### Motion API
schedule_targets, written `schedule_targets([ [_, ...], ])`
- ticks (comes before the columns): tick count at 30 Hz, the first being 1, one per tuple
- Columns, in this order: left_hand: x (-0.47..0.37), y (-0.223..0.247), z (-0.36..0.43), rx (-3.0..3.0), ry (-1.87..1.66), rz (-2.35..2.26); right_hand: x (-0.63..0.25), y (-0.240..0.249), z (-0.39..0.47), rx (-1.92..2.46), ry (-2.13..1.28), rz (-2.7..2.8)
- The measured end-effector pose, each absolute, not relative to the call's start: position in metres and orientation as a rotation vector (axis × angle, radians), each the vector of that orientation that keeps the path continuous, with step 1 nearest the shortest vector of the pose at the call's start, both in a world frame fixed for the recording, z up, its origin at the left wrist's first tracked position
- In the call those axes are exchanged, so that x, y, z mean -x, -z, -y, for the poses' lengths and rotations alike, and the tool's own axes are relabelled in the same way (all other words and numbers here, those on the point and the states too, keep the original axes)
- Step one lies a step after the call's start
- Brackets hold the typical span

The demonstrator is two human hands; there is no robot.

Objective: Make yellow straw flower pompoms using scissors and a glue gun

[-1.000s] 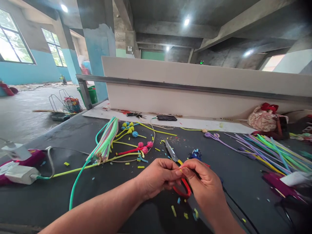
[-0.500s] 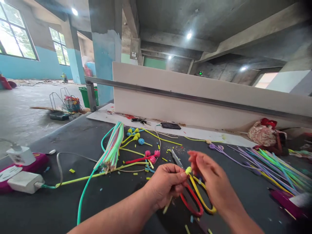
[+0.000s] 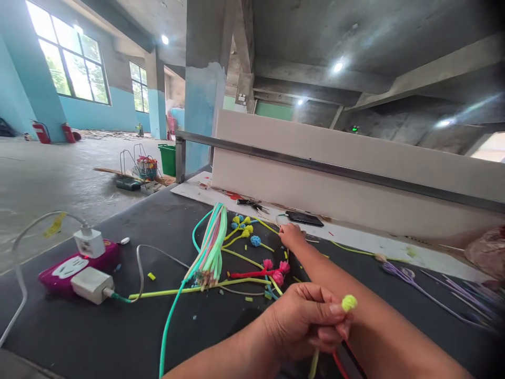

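My left hand (image 3: 303,318) pinches a yellow-green pipe-cleaner bud (image 3: 349,302) between thumb and fingers; a pale yellow stem (image 3: 313,363) hangs below. Reaching across the table, my right hand (image 3: 292,235) has its fingers drawn together over a long yellow-green pipe cleaner (image 3: 265,225), close to a black phone (image 3: 304,218). Whether it grips that strand is hidden. The scissors' red handle (image 3: 340,364) shows under my left hand, the rest covered by my arms. Nearby lie a pink-headed red stem (image 3: 252,273), a blue bud (image 3: 255,241) and several yellow and blue buds (image 3: 242,225).
A bundle of green and pink pipe cleaners (image 3: 215,242) lies left of centre. Chargers sit in a purple power strip (image 3: 59,273), with cables crossing the table. Purple stems (image 3: 414,289) lie at right. A white board (image 3: 276,147) with a metal rail stands behind.
My right hand has gone from beside the yellow bud to the back of the table near the phone. My left hand still holds the bud. The view has turned left.
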State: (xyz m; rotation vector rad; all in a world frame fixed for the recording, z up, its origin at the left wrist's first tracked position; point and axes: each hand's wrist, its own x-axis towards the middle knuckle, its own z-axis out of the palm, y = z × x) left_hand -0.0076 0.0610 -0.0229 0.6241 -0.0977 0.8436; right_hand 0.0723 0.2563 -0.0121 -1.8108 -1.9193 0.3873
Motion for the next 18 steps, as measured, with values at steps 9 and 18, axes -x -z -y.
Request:
schedule_targets([
  [9,0.012,0.019,-0.061,-0.657,-0.919,0.039,-0.106,-0.087,-0.18,1.31,-0.82,1.415],
  [18,0.004,0.023,-0.042,-0.948,-0.618,-0.223,-0.134,-0.032,-0.038,0.822,-1.119,0.868],
])
